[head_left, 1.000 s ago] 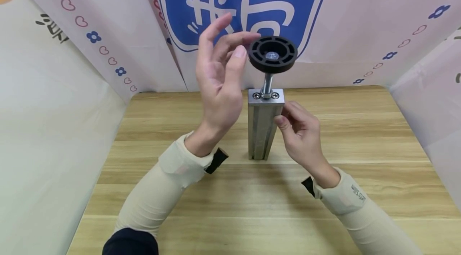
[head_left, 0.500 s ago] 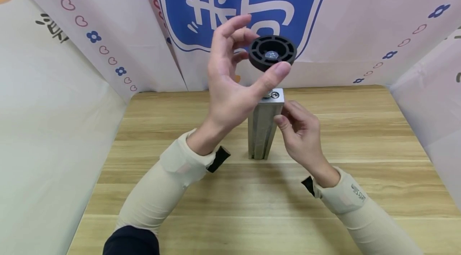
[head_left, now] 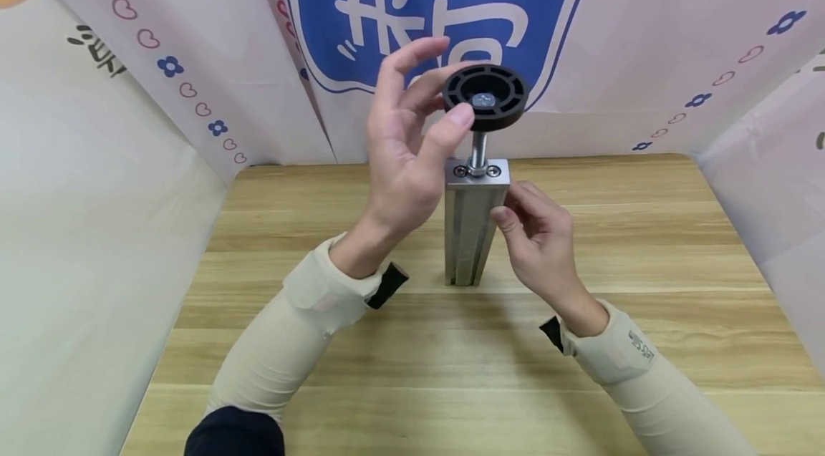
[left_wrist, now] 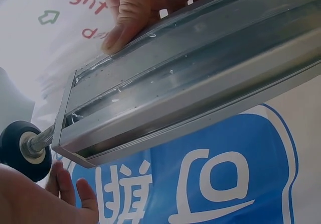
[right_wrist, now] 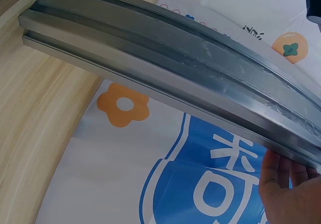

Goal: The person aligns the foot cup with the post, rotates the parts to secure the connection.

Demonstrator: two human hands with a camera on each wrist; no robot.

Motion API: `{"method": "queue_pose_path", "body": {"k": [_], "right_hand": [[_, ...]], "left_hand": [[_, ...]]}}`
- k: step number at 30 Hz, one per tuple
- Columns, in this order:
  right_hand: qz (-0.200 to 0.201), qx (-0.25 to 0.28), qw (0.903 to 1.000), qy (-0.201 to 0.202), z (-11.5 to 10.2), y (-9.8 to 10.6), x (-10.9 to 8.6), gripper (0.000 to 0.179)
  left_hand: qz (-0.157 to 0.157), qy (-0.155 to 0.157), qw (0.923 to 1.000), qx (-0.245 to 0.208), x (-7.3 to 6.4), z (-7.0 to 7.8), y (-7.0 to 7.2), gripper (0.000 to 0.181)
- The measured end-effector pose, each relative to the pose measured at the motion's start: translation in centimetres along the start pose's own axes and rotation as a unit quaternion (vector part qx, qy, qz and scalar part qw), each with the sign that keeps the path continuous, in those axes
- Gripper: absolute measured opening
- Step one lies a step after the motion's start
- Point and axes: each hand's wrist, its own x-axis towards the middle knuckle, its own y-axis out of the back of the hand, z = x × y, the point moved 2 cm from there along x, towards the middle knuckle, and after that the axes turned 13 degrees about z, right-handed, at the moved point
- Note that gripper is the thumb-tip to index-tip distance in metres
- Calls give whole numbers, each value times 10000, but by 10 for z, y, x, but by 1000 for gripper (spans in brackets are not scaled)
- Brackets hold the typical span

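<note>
An upright aluminium profile [head_left: 475, 227] stands on the table, with a screwed end plate on top. From the plate rises a threaded levelling foot with a round black base [head_left: 509, 116] facing up. My left hand [head_left: 402, 155] is at the foot's left side, thumb on the near rim and a finger at the far rim, index finger raised. My right hand [head_left: 541, 238] grips the profile's right edge below the plate. In the left wrist view the foot's stud [left_wrist: 42, 139] runs into the plate, and the right thumb [left_wrist: 116, 35] presses the profile's edge.
The wooden table [head_left: 309, 348] extends around the profile. Behind it hangs a printed cloth backdrop [head_left: 644, 48] with a blue sign, close to the table's back edge. White cloth walls [head_left: 84, 227] flank both sides.
My left thumb swept right across the front of the black base, then came back to its left near rim. The right hand and the profile have stayed in place.
</note>
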Motion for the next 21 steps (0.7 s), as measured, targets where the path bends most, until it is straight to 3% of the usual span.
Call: {"method": "queue_pose_path", "body": {"k": [13,21], "right_hand": [[1,-62,10000,31,2,1,0,37],[3,-11,10000,73,2,1,0,39]], "left_hand": [[213,372,9987,-273,2,1,1,41],[609,473,9969,-129,4,-1,1,31]]}}
